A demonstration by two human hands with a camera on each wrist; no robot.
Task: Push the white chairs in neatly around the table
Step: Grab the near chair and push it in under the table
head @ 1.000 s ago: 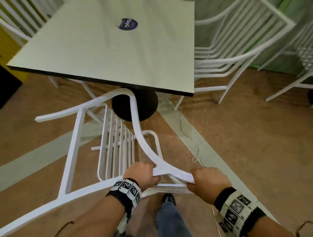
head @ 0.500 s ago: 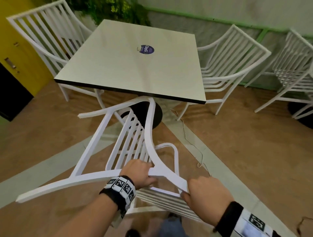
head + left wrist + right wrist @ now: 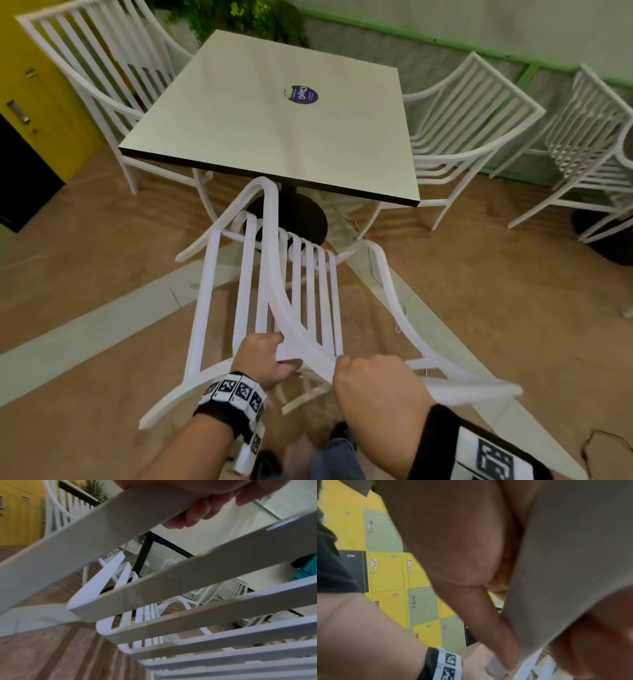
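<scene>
I hold a white slatted chair [image 3: 294, 291] by its curved top rail, tipped toward the table. My left hand [image 3: 263, 359] grips the rail from the left and my right hand [image 3: 373, 380] grips it just to the right. In the left wrist view my fingers [image 3: 197, 513] curl under the rail [image 3: 102, 534]. The right wrist view shows my palm [image 3: 453, 540] pressed against the rail [image 3: 565, 561]. The chair's front points at the near edge of the square cream table [image 3: 274, 137]; one armrest tip reaches the edge above the black base [image 3: 298, 216].
A white chair [image 3: 102, 68] stands at the table's left side and another [image 3: 472, 113] at its right. A third chair [image 3: 596, 137] stands far right by the wall. Yellow lockers [image 3: 37, 102] line the left. A thin cable [image 3: 373, 270] lies on the floor.
The chair has swung round so its seat now points straight at the table's near edge, and it sits closer to the base. Both hands kept their grip on the rail.
</scene>
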